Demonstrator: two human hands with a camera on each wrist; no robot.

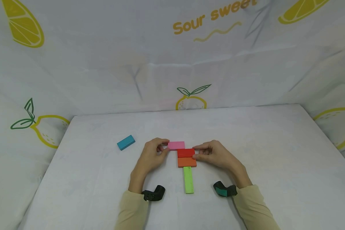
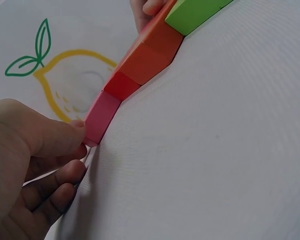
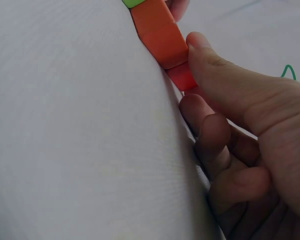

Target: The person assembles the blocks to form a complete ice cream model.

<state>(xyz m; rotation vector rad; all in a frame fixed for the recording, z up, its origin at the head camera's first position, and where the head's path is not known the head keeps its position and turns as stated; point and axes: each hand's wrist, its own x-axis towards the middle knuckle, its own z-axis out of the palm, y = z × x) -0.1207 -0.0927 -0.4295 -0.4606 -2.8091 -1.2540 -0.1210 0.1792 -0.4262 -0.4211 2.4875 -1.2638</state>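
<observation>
Thumb and fingers of my left hand (image 1: pixel 151 155) pinch the left end of a pink block (image 1: pixel 176 146). That block lies flat, touching the back edge of a red block (image 1: pixel 185 153) and offset to the left. At the red block's right end, my right hand (image 1: pixel 217 155) grips it between thumb and fingers. Directly in front of the red one sits an orange block (image 1: pixel 187 162). A light green block (image 1: pixel 188 180) points lengthwise toward me from the orange block's front edge. In the left wrist view, the pink block (image 2: pixel 102 117) meets the red one.
A blue block (image 1: pixel 126 142) lies at an angle to the left, apart from the others. White cloth covers the table (image 1: pixel 276 166). Behind it rises a white cloth backdrop (image 1: pixel 109 80) with lemon prints. Each wrist wears a dark strap device (image 1: pixel 154 193).
</observation>
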